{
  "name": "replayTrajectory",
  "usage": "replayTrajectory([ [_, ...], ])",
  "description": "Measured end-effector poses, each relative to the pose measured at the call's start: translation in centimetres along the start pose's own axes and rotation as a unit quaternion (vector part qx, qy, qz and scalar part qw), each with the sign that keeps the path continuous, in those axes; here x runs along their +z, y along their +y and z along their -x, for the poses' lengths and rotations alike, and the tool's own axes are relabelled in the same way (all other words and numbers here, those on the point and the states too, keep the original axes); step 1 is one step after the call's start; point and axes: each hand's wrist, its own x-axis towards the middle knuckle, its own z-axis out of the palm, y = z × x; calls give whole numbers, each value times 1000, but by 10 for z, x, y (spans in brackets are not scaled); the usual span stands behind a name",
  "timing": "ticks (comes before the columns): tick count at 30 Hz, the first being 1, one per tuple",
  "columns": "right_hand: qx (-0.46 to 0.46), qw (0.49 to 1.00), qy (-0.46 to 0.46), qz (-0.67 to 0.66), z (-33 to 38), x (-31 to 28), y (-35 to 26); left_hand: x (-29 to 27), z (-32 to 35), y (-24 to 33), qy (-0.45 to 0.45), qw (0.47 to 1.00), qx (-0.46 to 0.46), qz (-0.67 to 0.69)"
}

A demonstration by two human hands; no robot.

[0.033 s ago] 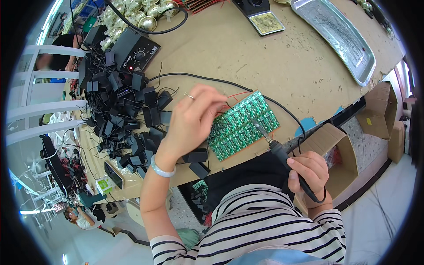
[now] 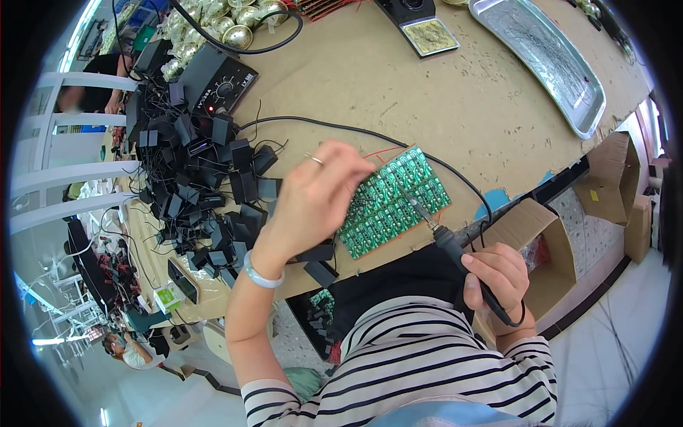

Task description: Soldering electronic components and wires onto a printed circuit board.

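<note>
A green circuit board panel (image 2: 398,206) with rows of small soldered parts lies at an angle near the table's front edge. In my right hand (image 2: 501,277) is a soldering iron (image 2: 452,245), gripped by its dark handle. Its metal tip points up and left over the middle of the panel; whether it touches cannot be told. My left hand (image 2: 313,192) hovers at the panel's left side, fingertips pinched together above its upper left part. What they pinch is too small to make out. A thin red wire (image 2: 384,151) shows just beyond those fingertips.
Black plastic boxes with wires (image 2: 206,185) are heaped at left beside a soldering station (image 2: 224,85). Its cable (image 2: 370,133) curves behind the panel. Farther back are a tip-cleaning tray (image 2: 430,35) and a metal tray (image 2: 548,64). A cardboard box (image 2: 548,249) stands below at right.
My left hand has shifted slightly right, its pinched fingertips a little farther over the panel. My right hand and the soldering iron look unmoved.
</note>
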Motion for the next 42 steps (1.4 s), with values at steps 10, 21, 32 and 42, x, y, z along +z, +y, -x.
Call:
replayTrajectory([
  [10, -6, 1000, -4, -28, 3, 7, 5, 19, 14, 0, -103, 992, 46, -58],
  [21, -24, 999, -25, -20, 3, 12, 6, 25, 15, -3, -85, 991, 73, -69],
  [32, -5, 1000, 10, 6, 5, -5, 5, 23, 14, 0, -87, 991, 65, -80],
  [42, 2, 1000, 14, 0, 6, -3, 3, 17, 17, 7, -99, 985, 42, -134],
])
